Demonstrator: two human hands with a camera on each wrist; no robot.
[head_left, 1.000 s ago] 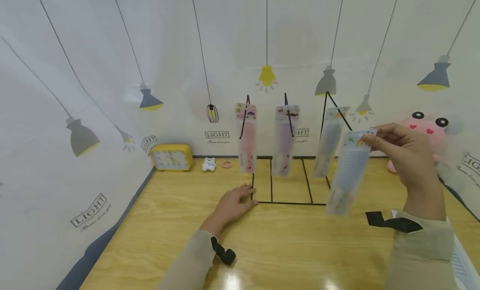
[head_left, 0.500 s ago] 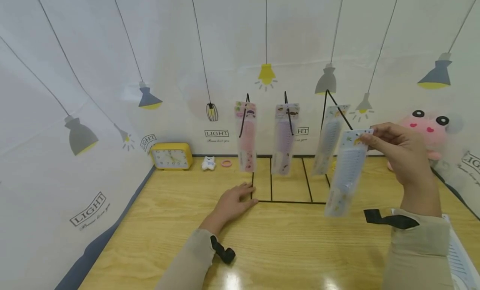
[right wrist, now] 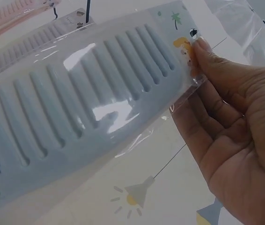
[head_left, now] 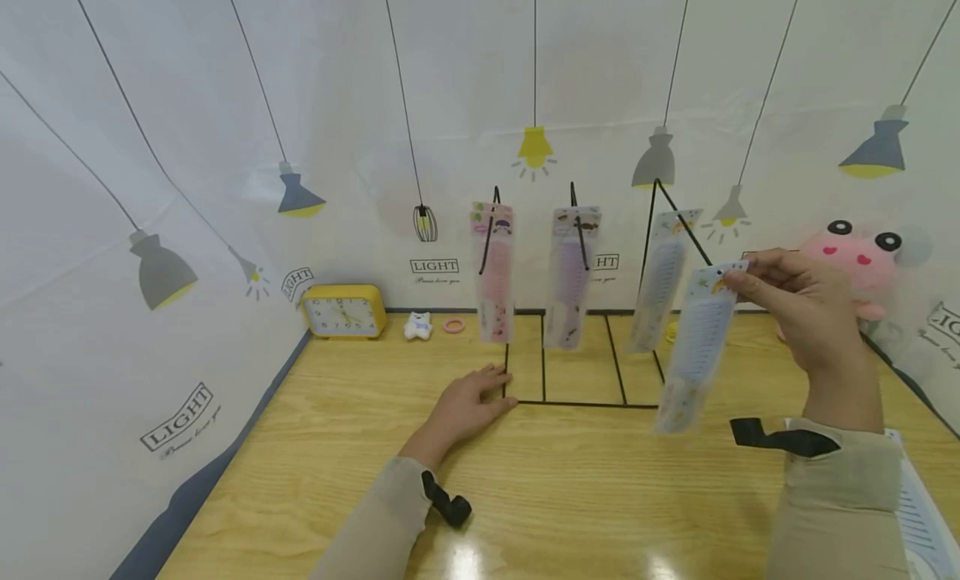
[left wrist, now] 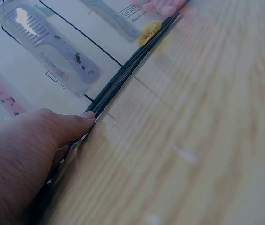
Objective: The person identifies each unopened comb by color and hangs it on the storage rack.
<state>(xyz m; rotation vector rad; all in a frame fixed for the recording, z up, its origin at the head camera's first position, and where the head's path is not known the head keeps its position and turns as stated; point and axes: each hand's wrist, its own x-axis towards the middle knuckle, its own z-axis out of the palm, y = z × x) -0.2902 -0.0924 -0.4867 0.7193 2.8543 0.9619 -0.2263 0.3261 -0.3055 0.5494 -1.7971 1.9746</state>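
The packaged pale-blue comb (head_left: 696, 347), in a clear sleeve with a palm-tree header, is pinched at its 1 o'clock corner by the right hand (head_left: 817, 313); its foot tilts toward 7 o'clock. Whether the adjacent hook (head_left: 682, 222) passes through it is unclear. The black wire display rack (head_left: 585, 404) stands upright, its 8 o'clock corner held by the left hand (head_left: 467, 407). On it hang, relative to the pinched comb, a second blue comb pack (head_left: 663, 284) at 11 o'clock, a purple comb pack (head_left: 568, 284) at 10, and a pink comb pack (head_left: 497, 288) between 9 and 10.
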